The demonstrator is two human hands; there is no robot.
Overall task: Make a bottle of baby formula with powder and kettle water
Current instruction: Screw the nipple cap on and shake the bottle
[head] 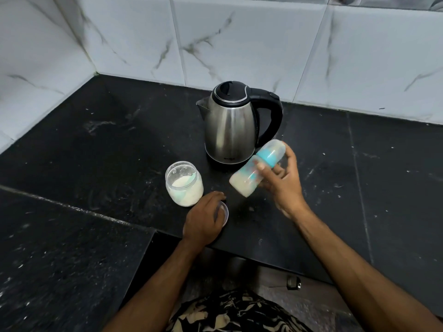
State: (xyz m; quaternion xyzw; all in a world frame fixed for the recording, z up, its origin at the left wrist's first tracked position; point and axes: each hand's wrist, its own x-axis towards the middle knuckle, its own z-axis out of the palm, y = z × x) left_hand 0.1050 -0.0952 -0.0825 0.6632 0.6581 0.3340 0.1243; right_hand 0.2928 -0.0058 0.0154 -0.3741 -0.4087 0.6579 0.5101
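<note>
— Now, where is the bottle (257,167)?

— Off the counter (96,144), in the right hand (282,180). It tilts steeply, capped end up and toward the kettle (231,125), base down and to the left. A teal collar shows under the clear cap, and pale milky liquid fills the body. Its outline is blurred.

— And the grip on it?

— The thumb lies across the front of the bottle below the collar and the fingers curl round behind, so the hand is clasped about the body. The right forearm reaches in from the lower right, wrist bent up.

— The left hand (203,218)?

— Palm down near the counter's front edge, fingers curled over a round clear lid (224,213) lying on the black stone. Only the lid's right rim shows past the knuckles. The fingers cover it, but I cannot tell whether they pinch it or merely rest on it. The left forearm comes up from the bottom of the frame, almost straight.

— What else stands on the counter?

— A clear jar (184,183), open, just left of the left hand's fingertips, about half full of white powder with a pale teal scoop (185,179) in it. The steel kettle stands behind, black lid down, spout to the left and black handle to the right, near the bottle's cap. White marbled tiles (239,44) form the wall, and white specks dot the dark stone.
</note>
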